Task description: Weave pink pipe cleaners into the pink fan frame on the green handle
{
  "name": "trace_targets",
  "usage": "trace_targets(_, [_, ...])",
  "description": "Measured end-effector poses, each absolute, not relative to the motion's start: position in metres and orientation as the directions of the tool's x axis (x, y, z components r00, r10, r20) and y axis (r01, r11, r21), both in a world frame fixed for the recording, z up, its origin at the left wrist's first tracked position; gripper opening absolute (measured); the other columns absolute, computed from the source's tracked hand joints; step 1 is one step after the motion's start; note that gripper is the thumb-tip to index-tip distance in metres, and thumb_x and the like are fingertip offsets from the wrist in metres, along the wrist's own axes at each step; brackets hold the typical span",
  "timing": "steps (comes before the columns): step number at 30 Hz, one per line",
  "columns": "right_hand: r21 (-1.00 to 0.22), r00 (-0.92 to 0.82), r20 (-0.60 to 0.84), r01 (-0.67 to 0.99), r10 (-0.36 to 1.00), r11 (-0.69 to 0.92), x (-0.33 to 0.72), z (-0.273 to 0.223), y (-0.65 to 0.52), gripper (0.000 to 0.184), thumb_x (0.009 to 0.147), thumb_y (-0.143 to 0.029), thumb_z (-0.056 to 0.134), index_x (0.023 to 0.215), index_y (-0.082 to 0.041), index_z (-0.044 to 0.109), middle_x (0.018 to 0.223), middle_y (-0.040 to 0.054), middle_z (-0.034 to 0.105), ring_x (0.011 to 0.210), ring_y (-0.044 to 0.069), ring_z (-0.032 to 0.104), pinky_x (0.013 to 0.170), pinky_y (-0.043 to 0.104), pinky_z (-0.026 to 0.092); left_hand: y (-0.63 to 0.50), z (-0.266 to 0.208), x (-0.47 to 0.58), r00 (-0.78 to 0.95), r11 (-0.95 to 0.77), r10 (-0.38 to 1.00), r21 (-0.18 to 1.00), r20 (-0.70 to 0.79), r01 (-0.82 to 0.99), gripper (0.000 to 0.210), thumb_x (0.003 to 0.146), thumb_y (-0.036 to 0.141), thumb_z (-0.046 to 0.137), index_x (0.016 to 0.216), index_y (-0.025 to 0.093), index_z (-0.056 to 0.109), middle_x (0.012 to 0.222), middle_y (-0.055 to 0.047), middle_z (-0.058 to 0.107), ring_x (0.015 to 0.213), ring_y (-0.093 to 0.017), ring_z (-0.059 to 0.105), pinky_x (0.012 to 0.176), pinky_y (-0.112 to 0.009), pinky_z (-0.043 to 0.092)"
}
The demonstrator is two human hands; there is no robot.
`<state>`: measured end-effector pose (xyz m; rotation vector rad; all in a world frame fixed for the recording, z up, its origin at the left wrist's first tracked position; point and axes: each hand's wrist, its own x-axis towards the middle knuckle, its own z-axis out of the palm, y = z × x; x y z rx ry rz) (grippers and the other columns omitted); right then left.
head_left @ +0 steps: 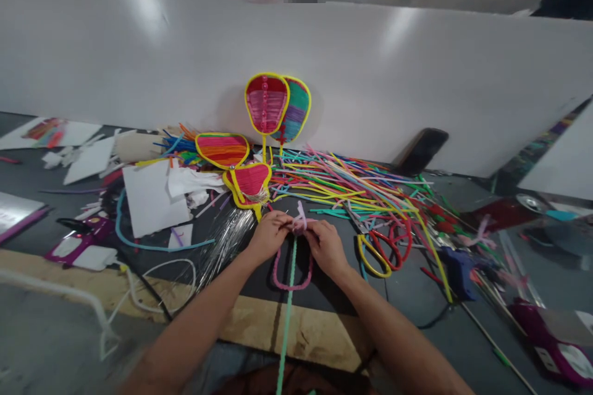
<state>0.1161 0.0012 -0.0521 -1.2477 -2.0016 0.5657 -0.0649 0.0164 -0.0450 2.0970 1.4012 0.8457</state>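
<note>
Both hands meet over the dark table around a pipe-cleaner piece. My left hand [269, 237] pinches its left side at the lilac pipe cleaner [300, 217], which sticks up between the fingers. On the opposite side my right hand [328, 250] grips the same piece with closed fingertips. Below them hangs a pink pipe-cleaner loop [291, 288]. A twisted light green pipe-cleaner stem [287, 321] runs down across it toward my body. The fingers partly hide where the parts join.
Fan-shaped yellow-rimmed pieces [267, 105] lean on the white partition [185, 62]. Loose pipe cleaners [343, 176] spread behind my hands. Scissors [391, 247] lie to the right, near a blue glue gun [456, 271] and a leaning phone [422, 151]. White paper [155, 203] and silver strands [227, 244] lie left.
</note>
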Motion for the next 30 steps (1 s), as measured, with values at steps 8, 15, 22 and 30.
trace_targets(8, [-0.66,-0.306,0.342,0.594,0.888,0.459,0.117,-0.053,0.003,0.017,0.087,-0.019,0.05,0.092,-0.023,0.066,0.091,0.0035,0.071,0.086,0.021,0.06,0.079,0.034,0.042,0.016,-0.046,-0.065,0.304,-0.383,0.922,0.678,0.239,0.628,0.019,0.083,0.017,0.049,0.086,0.019,0.068,0.088,-0.004,0.066,0.091,-0.019,0.059,0.087,-0.033,0.044])
trace_targets(15, [-0.579,-0.383,0.303,0.654,0.873,0.488,0.119,-0.049,0.006,0.019,0.088,-0.02,0.048,0.094,-0.023,0.066,0.096,0.0047,0.071,0.086,0.021,0.06,0.078,0.035,0.042,0.013,-0.047,-0.065,0.324,-0.404,0.914,0.626,0.244,0.667,0.026,0.08,0.012,0.047,0.092,0.022,0.068,0.092,-0.004,0.066,0.095,-0.02,0.057,0.09,-0.035,0.041])
trace_targets(22, [-0.684,-0.378,0.203,0.605,0.903,0.407,0.115,-0.039,0.011,0.018,0.08,-0.015,0.055,0.091,-0.024,0.065,0.089,0.0023,0.071,0.081,0.019,0.063,0.075,0.032,0.045,0.012,-0.044,-0.063,0.313,-0.386,0.921,0.64,0.23,0.665,0.021,0.08,0.013,0.05,0.086,0.019,0.069,0.092,-0.005,0.066,0.095,-0.02,0.058,0.089,-0.036,0.042])
trace_targets(30, [-0.81,-0.429,0.218,0.421,0.877,0.408,0.111,-0.037,0.019,0.016,0.081,-0.021,0.05,0.088,-0.023,0.064,0.086,0.0017,0.068,0.076,0.016,0.063,0.071,0.028,0.047,0.011,-0.041,-0.064,0.286,-0.376,0.926,0.642,0.244,0.669,0.016,0.075,0.015,0.055,0.079,0.018,0.07,0.088,-0.006,0.066,0.089,-0.02,0.059,0.084,-0.034,0.045])
